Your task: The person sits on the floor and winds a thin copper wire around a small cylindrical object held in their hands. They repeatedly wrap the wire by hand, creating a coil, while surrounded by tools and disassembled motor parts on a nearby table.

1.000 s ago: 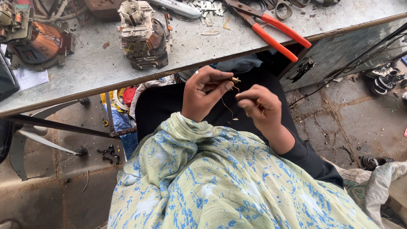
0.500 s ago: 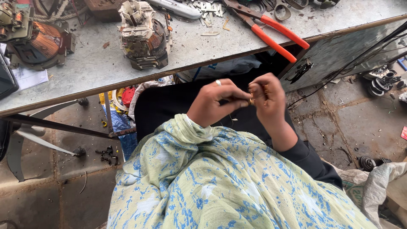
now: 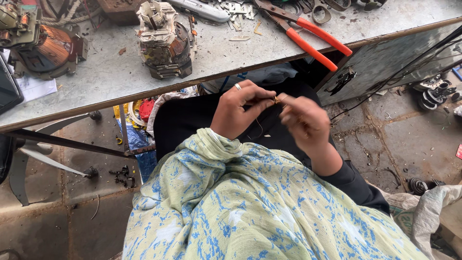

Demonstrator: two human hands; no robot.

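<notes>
A thin copper wire (image 3: 275, 100) is being pinched and twisted between the closed left hand (image 3: 238, 110) and, at three o'clock, the closed right hand (image 3: 305, 123); steady tension is being called for.

hands: the left hand (image 3: 239, 111) and right hand (image 3: 305, 122), apart a second ago, have met | wire: the thin copper wire (image 3: 277, 100) is now pinched between both hands' fingers (image 3: 260, 102), no longer dangling loose

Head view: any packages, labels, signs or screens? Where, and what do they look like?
White paper sheet: left end of the workbench, flat, partly under a dark slab.
Dark slab: left edge, cropped; cannot tell if it is a screen.
Red card: floor, far right, cropped.
No signs.
</notes>
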